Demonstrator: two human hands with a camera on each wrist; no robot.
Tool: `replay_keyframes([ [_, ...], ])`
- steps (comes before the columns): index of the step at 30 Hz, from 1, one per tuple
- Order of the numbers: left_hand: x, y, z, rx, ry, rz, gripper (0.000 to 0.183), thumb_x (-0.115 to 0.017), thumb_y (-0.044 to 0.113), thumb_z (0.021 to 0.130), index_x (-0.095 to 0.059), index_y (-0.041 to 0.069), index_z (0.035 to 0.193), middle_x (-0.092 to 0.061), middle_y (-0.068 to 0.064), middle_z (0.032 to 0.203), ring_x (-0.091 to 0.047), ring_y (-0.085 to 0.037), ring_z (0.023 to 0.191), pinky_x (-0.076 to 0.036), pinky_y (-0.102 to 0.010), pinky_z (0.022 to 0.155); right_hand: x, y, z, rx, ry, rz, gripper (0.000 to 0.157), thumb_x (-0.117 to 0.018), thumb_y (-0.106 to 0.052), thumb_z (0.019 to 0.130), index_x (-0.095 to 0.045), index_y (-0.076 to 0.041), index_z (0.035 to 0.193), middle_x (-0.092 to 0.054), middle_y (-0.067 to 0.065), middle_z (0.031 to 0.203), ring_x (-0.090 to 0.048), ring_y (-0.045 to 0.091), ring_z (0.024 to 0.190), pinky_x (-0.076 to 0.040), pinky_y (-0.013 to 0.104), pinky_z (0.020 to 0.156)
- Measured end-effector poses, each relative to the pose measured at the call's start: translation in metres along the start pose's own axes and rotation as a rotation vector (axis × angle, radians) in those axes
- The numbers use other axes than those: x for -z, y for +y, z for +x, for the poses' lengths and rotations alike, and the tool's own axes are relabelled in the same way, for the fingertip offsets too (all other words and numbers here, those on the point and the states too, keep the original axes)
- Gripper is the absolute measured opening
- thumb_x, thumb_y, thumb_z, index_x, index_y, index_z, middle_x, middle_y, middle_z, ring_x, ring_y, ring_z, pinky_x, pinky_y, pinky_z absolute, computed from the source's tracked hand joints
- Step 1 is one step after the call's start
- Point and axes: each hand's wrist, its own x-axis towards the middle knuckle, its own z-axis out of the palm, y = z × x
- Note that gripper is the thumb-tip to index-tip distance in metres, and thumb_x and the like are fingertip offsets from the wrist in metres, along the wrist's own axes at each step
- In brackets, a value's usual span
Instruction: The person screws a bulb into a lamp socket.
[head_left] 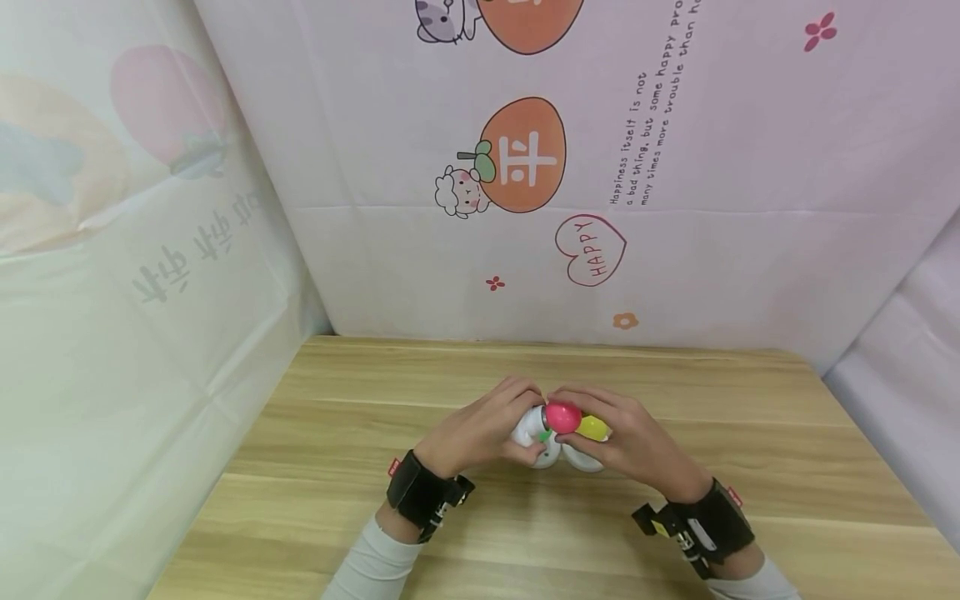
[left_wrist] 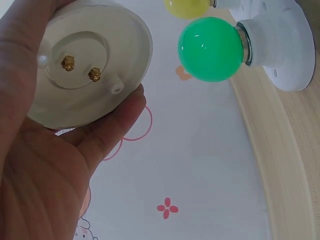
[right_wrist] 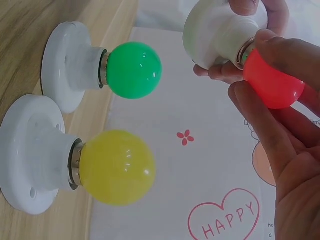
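Above the table my left hand [head_left: 491,423] grips a white round lamp holder [right_wrist: 212,37] by its rim. Its hollow underside, with two brass screws, faces the left wrist camera. My right hand [head_left: 630,437] pinches a red light bulb [right_wrist: 275,82] between thumb and fingers, the metal base of the bulb at the mouth of that holder. Below the hands, a green bulb [right_wrist: 134,70] and a yellow bulb [right_wrist: 117,167] sit in two more white lamp holders, which stand upright side by side on the table. In the head view the hands partly cover these.
The wooden table [head_left: 360,400] carries the two standing lamps close under the hands. A printed white cloth [head_left: 397,267] rises behind its far edge, and further cloth [head_left: 187,358] hangs on the left. Both wrists wear black straps with small cameras.
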Motion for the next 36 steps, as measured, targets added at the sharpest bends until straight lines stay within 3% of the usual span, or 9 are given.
replay_keyframes([
  [10, -0.0011, -0.0008, 0.0003, -0.005, 0.002, 0.004, 0.043, -0.069, 0.035, 0.081, -0.055, 0.011, 0.113, -0.047, 0.006, 0.110, -0.039, -0.005, 0.105, -0.041, -0.011, 0.084, -0.0007, 0.0013, 0.0004, -0.022, -0.007, 0.031, 0.056, -0.085, -0.015, 0.068, -0.064, -0.010, 0.121, -0.066, -0.001, 0.116, -0.063, 0.010, 0.099, -0.053, 0.020, 0.081],
  [16, -0.0021, -0.0008, 0.0007, -0.020, 0.006, 0.021, 0.043, -0.069, 0.035, 0.081, -0.055, 0.010, 0.113, -0.048, 0.005, 0.110, -0.040, -0.006, 0.105, -0.042, -0.011, 0.084, -0.0007, -0.0002, 0.0014, -0.018, -0.012, 0.062, 0.055, -0.085, -0.014, 0.069, -0.064, -0.005, 0.120, -0.068, 0.005, 0.111, -0.064, 0.011, 0.090, -0.056, 0.022, 0.072],
  [25, -0.0031, -0.0005, 0.0005, -0.024, 0.005, 0.024, 0.041, -0.069, 0.034, 0.081, -0.054, 0.010, 0.112, -0.048, 0.005, 0.108, -0.040, -0.005, 0.103, -0.042, -0.011, 0.083, -0.0023, 0.0015, 0.0004, -0.005, -0.003, 0.053, 0.049, -0.082, -0.020, 0.074, -0.065, -0.003, 0.116, -0.069, 0.005, 0.110, -0.065, 0.008, 0.087, -0.055, 0.018, 0.072],
  [36, -0.0033, 0.0000, 0.0005, -0.043, 0.011, 0.013, 0.039, -0.070, 0.031, 0.080, -0.054, 0.011, 0.110, -0.047, 0.006, 0.107, -0.040, -0.005, 0.101, -0.041, -0.011, 0.082, -0.0010, 0.0007, -0.0027, -0.089, -0.068, 0.058, 0.045, -0.078, -0.028, 0.079, -0.065, -0.005, 0.116, -0.070, 0.005, 0.106, -0.064, 0.006, 0.084, -0.055, 0.018, 0.069],
])
